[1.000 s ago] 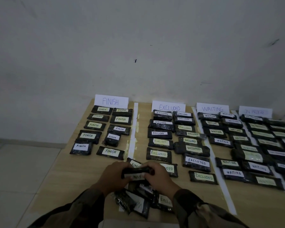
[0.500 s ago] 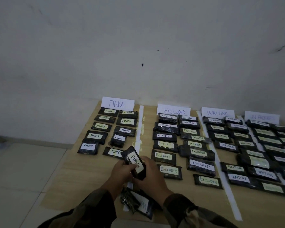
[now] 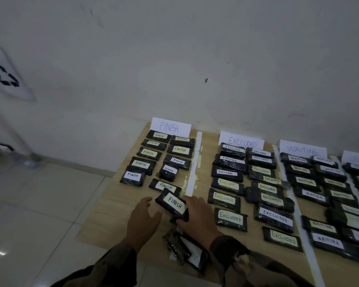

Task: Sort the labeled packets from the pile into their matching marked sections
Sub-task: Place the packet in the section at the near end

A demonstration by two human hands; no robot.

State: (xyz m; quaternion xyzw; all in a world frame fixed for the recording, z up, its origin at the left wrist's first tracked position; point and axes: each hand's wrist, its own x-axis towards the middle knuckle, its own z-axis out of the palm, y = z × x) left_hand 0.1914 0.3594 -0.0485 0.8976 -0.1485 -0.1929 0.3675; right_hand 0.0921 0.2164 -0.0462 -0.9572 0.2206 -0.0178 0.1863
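Fingers (image 3: 192, 203) of the right hand (image 3: 197, 218) grip a FINISH packet (image 3: 174, 204) at the near end of the FINISH section (image 3: 120, 193), while the left hand (image 3: 142, 216), loosely spread, sits just beside it, the pile (image 3: 184, 249) nearer on the bench (image 3: 104, 224).

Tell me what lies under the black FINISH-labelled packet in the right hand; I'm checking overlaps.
The held black plastic packet covers part of another black FINISH packet. The right hand hides what lies beneath its near end.
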